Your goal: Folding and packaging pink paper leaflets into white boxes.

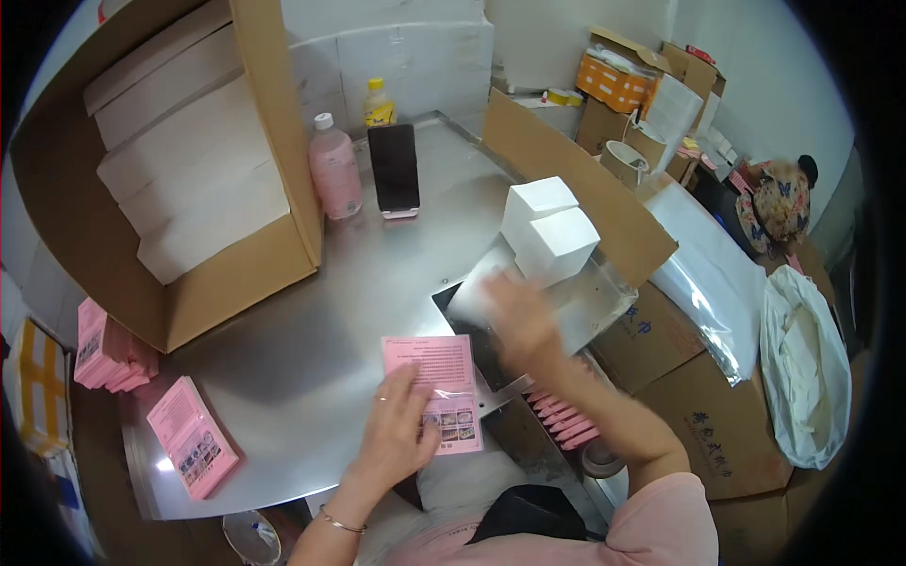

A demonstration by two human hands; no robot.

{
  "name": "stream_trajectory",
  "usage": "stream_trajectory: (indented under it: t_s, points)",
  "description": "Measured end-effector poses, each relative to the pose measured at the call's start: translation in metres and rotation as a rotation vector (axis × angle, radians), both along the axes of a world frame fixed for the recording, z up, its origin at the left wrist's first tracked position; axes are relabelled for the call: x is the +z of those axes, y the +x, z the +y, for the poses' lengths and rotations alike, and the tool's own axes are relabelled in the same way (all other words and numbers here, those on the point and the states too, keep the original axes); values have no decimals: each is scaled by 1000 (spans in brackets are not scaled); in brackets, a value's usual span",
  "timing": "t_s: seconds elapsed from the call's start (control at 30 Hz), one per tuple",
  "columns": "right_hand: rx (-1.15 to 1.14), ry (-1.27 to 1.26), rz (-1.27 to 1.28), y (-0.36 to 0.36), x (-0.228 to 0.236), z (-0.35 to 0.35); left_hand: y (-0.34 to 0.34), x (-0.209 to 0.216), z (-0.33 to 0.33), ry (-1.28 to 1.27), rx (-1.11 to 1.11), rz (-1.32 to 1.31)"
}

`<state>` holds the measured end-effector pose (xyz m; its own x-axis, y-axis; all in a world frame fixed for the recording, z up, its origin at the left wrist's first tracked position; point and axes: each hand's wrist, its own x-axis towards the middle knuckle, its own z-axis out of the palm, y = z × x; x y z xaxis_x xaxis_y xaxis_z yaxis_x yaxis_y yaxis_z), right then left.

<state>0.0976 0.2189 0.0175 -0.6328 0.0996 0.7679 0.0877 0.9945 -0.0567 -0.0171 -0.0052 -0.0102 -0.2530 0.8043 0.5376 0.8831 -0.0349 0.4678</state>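
The pink printed packet [453,373] is laid flat near the front edge of the metal table [330,377], directly before the body, presumably so that it can be reached without stretching; it is covered in part by the left hand [396,429], whose fingers are loosely spread over its face rather than clenched, which seems meant to stop it from sliding on the smooth metal; the right hand [522,321] is blurred and placed over a white block [467,297] beside the dark opening [486,354], and whether that block is gripped or merely touched cannot be told; further white blocks [562,241] are set just beyond, probably to be within easy reach of that hand; a pink stack [193,439] is placed at the left, apart from the packet, perhaps so that the two are not mixed; the big carton [241,274] is tipped with its mouth toward the front, apparently for easy access to its white contents [189,160]
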Motion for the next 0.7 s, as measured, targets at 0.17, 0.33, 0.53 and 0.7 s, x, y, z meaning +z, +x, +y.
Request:
stream_trajectory:
  t_s: [0.17,0.33,0.53,0.7]
  points:
    - [400,8,-214,-7,-33,-82,-7,12,-16,-292,212,48]
    - [304,-96,-399,-40,-13,-79,2,7,10,-188,338,147]
    - [-467,108,-120,-10,52,23,4,16,-2,-313,471,252]
    - [-513,-40,-80,14,34,90,3,17,10,-235,438,254]
